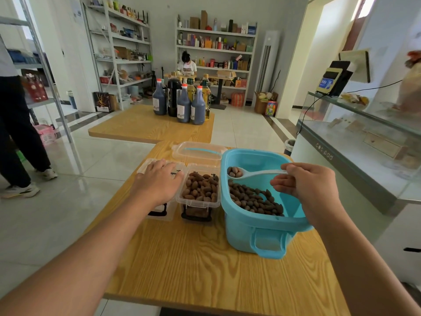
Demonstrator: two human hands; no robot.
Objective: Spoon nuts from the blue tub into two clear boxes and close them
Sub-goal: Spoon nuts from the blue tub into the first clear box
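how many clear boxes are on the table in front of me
2. One clear box, full of nuts, stands open against the blue tub. The other clear box sits left of it, mostly hidden under the left hand.

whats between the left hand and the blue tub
In the head view, an open clear box heaped with brown nuts stands between the left hand and the blue tub. Its right side sits against the tub's wall.
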